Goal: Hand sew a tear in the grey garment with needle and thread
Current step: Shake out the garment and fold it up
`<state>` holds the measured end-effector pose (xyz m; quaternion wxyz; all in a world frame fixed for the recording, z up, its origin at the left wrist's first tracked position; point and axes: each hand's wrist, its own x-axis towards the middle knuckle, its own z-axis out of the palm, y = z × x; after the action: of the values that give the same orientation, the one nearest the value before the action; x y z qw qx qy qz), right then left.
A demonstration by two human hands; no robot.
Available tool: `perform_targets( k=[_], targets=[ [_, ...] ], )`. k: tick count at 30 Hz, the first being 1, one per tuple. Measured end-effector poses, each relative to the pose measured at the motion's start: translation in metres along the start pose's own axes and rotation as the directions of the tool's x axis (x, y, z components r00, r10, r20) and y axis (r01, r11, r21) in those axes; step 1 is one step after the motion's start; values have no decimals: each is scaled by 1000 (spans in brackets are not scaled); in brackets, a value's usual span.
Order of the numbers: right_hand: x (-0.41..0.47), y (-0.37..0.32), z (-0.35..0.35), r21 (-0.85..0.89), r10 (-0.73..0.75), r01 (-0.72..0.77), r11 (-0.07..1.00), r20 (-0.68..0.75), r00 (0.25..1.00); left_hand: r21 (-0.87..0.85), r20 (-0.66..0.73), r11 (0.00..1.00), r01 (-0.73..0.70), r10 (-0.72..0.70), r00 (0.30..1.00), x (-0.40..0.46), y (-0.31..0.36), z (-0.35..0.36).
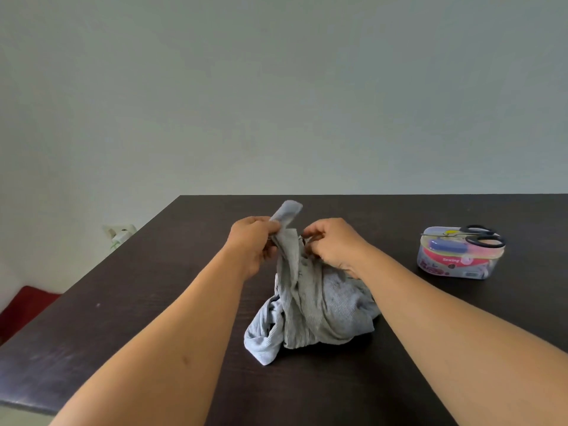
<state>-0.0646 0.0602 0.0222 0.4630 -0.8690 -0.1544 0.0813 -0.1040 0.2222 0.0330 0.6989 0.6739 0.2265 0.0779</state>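
On the dark wooden table, near its middle, lies the grey garment, bunched in a loose heap, with its upper part lifted off the surface by both hands. The left hand has its fingers curled round a narrow fold of the cloth, and a strip of the fabric stands up above the knuckles, tilted toward the far edge of the table. The right hand is just beside it, fingers curled and pinching the cloth at the top of the heap. Only a narrow gap separates the two hands, with the raised fold between them. Needle and thread cannot be made out in either hand at this size. Both forearms are bare and reach in from the near edge.

To the right, well apart from the garment, stands a clear plastic sewing kit box with a red label, coloured contents showing through its wall. Black-handled scissors lie flat across its lid. Behind the left edge of the table, a white wall socket is mounted on the pale wall. A red object shows low at the left, beyond the table corner.
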Motion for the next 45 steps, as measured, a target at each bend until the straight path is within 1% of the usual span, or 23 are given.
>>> perform_targets(
  k=[1, 3, 4, 5, 7, 8, 10, 13, 15, 17, 19, 21, 23, 25, 27, 29, 32, 34, 36, 37, 39, 41, 45],
  targets=[
    [-3, -1, -2, -66, 4, -1, 998, 44, 999, 57, 64, 997, 46, -50, 997, -2, -1, 0],
    [-8, 0, -5, -207, 13, 8, 978, 102, 995, 328, 170, 939, 103, -166, 971, -8, -12, -2],
    [-9, 1, -7, -245, 15, 9, 970, 95, 995, 401, 195, 910, 102, -194, 962, -10, -18, -3],
    [-11, 2, -9, -260, 18, 2, 966, 76, 997, 402, 197, 911, 94, -187, 962, -10, -23, -4],
    [-14, 2, -11, -294, 4, 6, 956, 33, 999, 371, 152, 926, 72, -137, 979, -10, -29, -8],
    [-18, 2, -12, -315, -25, 26, 949, 9, 1000, 409, 105, 911, 53, -105, 989, -13, -30, -12],
    [-25, -1, -11, -336, -93, 73, 939, -43, 995, 594, 34, 804, 44, -80, 996, -16, -28, -22],
    [-39, -10, -10, -355, -97, 87, 931, -10, 995, 745, 16, 640, 189, -300, 954, -37, -19, -34],
    [-51, -18, -5, -396, -62, 63, 916, 15, 998, 753, 49, 606, 258, -443, 895, -51, -14, -36],
    [-63, -21, 5, -492, -49, 50, 869, 13, 999, 755, 123, 603, 256, -514, 849, -60, -14, -35],
    [-73, -21, 15, -598, -63, 27, 801, -38, 997, 778, 207, 599, 191, -531, 822, -67, -17, -30],
    [-77, -18, 23, -644, -92, 33, 764, -58, 994, 791, 241, 598, 128, -498, 833, -67, -23, -24],
    [-77, -20, 18, -582, -34, -12, 813, -69, 997, 753, 230, 650, 99, -401, 887, -66, -27, -17],
    [-73, -20, 8, -404, 87, -111, 908, -78, 993, 613, 198, 783, 110, -287, 937, -63, -28, -12],
    [-70, -18, -5, -281, 184, -196, 939, -67, 981, 495, 189, 856, 149, -274, 943, -65, -30, -9],
    [-70, -12, -15, -299, 242, -242, 923, -38, 969, 492, 198, 848, 197, -329, 923, -68, -32, -9],
    [-71, -1, -21, -408, 278, -253, 877, 2, 960, 499, 105, 837, 223, -314, 944, -68, -30, -10],
    [-68, 0, -23, -382, 210, -201, 902, -18, 977, 502, 66, 835, 225, -296, 953, -66, -26, -10],
    [-67, 0, -26, -320, 72, -81, 944, -40, 997, 518, 102, 821, 240, -338, 936, -65, -24, -9],
    [-70, 0, -27, -320, 8, -13, 947, -16, 1000, 530, 137, 811, 247, -369, 919, -67, -25, -6],
    [-76, -1, -26, -388, -5, 40, 921, 90, 996, 530, 186, 810, 251, -399, 898, -71, -28, -2],
    [-78, 2, -22, -416, 44, 15, 909, 132, 990, 539, 193, 804, 252, -408, 892, -70, -30, -1],
    [-76, -6, -32, -259, 218, -200, 945, 44, 975, 593, 149, 765, 251, -411, 899, -61, -18, -9]
  ],
)
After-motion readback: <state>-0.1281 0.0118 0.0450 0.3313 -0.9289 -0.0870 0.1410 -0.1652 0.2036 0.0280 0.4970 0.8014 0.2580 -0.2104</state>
